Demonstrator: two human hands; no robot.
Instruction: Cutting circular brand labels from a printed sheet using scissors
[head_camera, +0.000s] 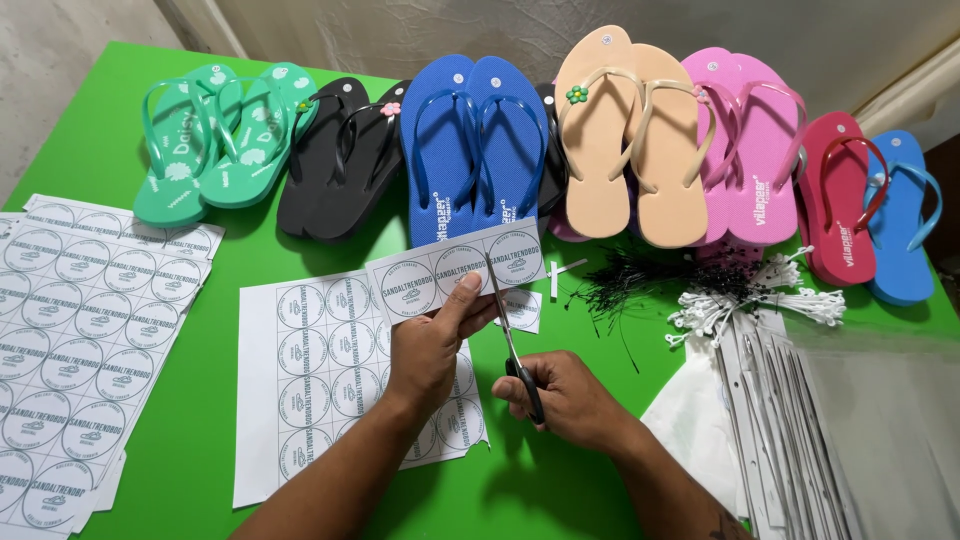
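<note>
Both hands work near the table's front edge. Right hand (570, 398) is clenched through the black handles of the scissors (512, 345); left hand (432, 345) pinches a paper strip (455, 268) of three round labels, with the blades at its lower edge. Underneath lies a cut label sheet (310, 380). Far across the green table (215, 300) stand perhaps seven pairs of rubber flip-flops (480, 150). White tag strips (775, 420) lie at the right.
</note>
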